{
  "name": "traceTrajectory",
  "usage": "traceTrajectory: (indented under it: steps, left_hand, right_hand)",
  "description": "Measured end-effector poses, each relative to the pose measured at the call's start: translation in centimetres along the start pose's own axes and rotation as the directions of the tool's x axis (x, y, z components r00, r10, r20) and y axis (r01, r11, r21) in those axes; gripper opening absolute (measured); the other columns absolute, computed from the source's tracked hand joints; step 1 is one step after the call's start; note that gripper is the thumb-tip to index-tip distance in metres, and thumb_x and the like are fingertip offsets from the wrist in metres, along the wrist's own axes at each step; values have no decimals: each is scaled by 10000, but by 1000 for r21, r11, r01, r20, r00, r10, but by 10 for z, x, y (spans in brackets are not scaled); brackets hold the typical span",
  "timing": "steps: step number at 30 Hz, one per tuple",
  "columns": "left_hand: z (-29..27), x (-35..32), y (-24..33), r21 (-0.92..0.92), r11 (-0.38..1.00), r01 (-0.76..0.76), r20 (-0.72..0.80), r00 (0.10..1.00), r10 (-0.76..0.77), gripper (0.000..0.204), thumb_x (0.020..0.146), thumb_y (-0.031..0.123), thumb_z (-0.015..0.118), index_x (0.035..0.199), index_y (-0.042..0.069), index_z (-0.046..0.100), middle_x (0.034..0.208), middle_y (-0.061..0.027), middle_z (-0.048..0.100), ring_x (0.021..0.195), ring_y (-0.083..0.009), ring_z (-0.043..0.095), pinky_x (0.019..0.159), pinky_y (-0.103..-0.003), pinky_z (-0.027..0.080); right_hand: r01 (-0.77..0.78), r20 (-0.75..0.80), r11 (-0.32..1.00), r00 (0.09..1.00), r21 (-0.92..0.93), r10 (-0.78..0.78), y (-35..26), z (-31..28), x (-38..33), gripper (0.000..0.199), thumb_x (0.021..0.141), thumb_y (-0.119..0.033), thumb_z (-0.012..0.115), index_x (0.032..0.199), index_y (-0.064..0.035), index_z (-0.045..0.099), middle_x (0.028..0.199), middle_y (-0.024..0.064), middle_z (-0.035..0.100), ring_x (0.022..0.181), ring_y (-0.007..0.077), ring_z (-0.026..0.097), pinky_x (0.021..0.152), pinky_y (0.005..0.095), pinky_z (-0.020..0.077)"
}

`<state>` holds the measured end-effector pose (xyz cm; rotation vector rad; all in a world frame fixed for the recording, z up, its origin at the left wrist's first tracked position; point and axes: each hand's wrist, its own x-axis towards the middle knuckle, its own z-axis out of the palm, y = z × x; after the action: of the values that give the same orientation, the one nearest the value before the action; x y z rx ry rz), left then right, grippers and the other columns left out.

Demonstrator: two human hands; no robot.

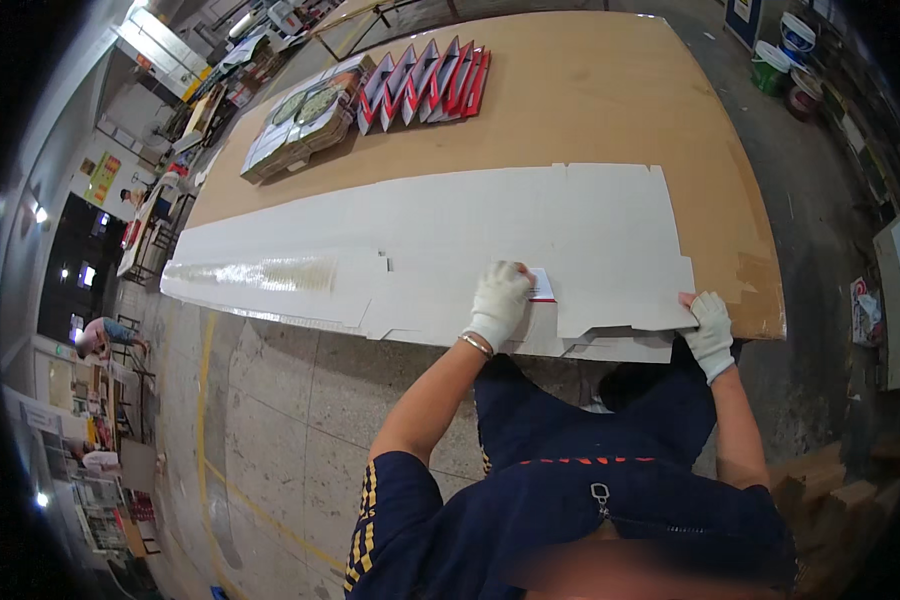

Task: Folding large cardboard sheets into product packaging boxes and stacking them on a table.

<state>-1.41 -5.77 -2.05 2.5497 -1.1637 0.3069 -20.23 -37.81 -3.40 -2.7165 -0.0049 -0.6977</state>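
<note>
A long white cardboard sheet (pixel 450 230) lies along the near side of the table, its cut flaps reaching the front edge. My left hand (pixel 500 303), in a white glove with bare fingertips, rests on the sheet with its fingers curled in. Its fingertips are on a small white card with a red edge (pixel 541 285), which the hand partly hides. At the sheet's near right corner, my gloved right hand (pixel 708 335) grips the edge of a raised flap (pixel 625 300), thumb on top. The fingers beneath that edge are hidden.
Brown board covers the table (pixel 570 100). At its far left stand zigzag-folded red and white card pieces (pixel 425 85) beside a strapped stack of flat printed cardboard (pixel 305 115). Buckets (pixel 770 68) sit on the floor at far right. Other people (pixel 105 338) are at distant left.
</note>
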Motion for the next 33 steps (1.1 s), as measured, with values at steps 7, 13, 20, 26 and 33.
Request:
traceTrajectory:
  steps: [7, 13, 20, 26, 33]
  left_hand:
    - [-4, 18, 32, -508, 861, -15, 116, 990, 86, 157, 755, 181, 632, 820, 40, 653, 958, -96, 603, 956, -279, 517, 829, -381, 432]
    - [42, 18, 50, -262, 940, 217, 36, 976, -216, 230, 790, 265, 603, 851, 44, 606, 1113, -109, 544, 1049, -318, 468, 878, -493, 361]
    - [26, 33, 77, 8, 997, 77, 268, 960, -76, 711, 785, 380, 595, 1327, -2, 338, 1415, -126, 305, 1339, -300, 237, 1022, -646, 158]
    - [29, 51, 59, -64, 976, 206, 257, 949, -183, 668, 793, 263, 577, 1339, -11, 306, 1401, -141, 322, 1332, -301, 260, 1031, -606, 200]
    - [48, 56, 104, 75, 987, -143, 222, 967, 123, 572, 849, 242, 463, 1353, 11, 324, 1409, -124, 335, 1313, -286, 302, 1006, -577, 269]
  right_hand:
    - [-286, -28, 958, 958, -13, 285, 0, 6, 27, 594, 664, -283, 744, 1175, -44, 560, 680, 36, 513, 651, 218, 497, 670, 343, 364]
    - [-538, 42, 843, 842, -13, 538, -5, 26, 50, 598, 699, -332, 720, 1178, -20, 546, 852, 148, 624, 826, 287, 582, 801, 376, 395]
    - [-544, 131, 676, 817, 497, 562, 18, 34, 71, 607, 752, -146, 687, 1293, -20, 443, 836, 84, 586, 849, 187, 566, 759, 299, 464]
    - [-168, -275, 539, 715, 825, 643, -18, 36, 85, 657, 810, 3, 587, 1388, -37, 279, 1090, 31, 490, 927, 133, 484, 818, 254, 430]
    - [-514, 369, 200, 790, 834, 489, -81, 82, 54, 241, 883, -106, 517, 1096, 7, 520, 897, 49, 574, 793, 108, 523, 686, 257, 453]
